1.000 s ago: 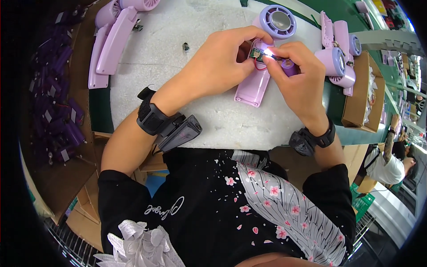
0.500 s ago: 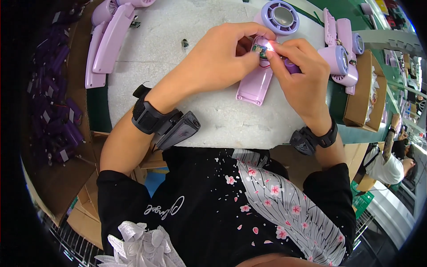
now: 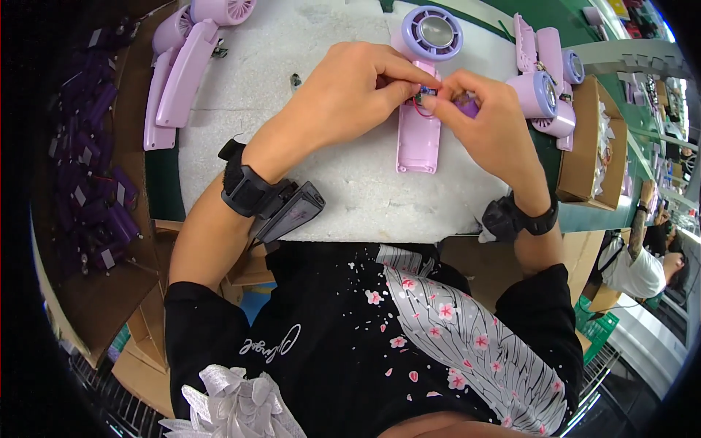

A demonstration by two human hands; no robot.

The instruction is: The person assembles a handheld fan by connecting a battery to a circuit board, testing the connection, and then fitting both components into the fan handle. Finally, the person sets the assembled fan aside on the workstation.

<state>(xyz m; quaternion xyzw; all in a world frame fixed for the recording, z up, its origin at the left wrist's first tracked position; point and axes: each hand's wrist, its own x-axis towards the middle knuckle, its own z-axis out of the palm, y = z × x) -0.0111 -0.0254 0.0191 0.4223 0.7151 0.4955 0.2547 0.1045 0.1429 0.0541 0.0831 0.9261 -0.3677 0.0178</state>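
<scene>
Over the table lies a pink handheld fan with its handle shell opened and a lilac-rimmed fan head at the far end. Above the shell, my left hand pinches a small green circuit board between thumb and fingers. My right hand is closed, with a purple battery held in its curled fingers and its fingertips at the board's right side. A thin red wire loops below the board. The fingers hide part of the board and most of the battery.
Two pink fan shells lie at the left. More fans and shells sit at the right, beside a cardboard box of small parts. A large box of purple batteries stands far left. A tiny part lies on the white foam mat.
The bright light at the board has gone out. Both hands have shifted slightly, with the board now closer over the handle. The fan has moved left and its handle lies straighter.
</scene>
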